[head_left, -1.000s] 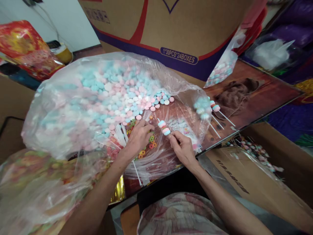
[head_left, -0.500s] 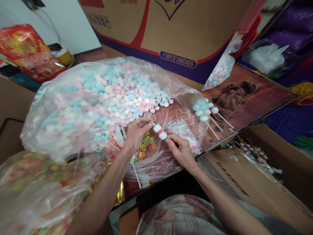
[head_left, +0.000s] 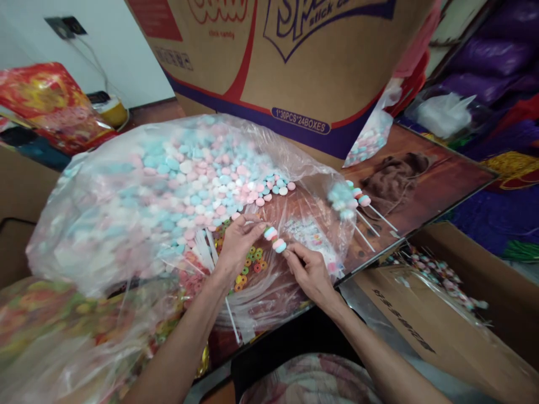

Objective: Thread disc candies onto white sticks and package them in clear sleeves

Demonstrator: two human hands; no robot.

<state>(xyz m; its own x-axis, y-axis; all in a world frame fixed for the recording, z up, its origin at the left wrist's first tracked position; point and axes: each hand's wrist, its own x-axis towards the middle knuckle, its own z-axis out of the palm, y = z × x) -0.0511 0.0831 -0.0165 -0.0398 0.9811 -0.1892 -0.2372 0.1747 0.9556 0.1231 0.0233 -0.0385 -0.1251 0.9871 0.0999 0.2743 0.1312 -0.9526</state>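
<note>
Right hand point(head_left: 309, 272) pinched the candy stick point(head_left: 274, 240); left hand point(head_left: 238, 241) pinched its tip. Judged risk: the 2 stacked candies could slide off if the stick tilted.

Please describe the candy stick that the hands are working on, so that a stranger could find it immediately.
Start at the big clear bag of pastel candies. At its open front edge, the left hand and right hand meet around one candy stick. Unlike the finished sticks lying to the right, it is held.
</note>
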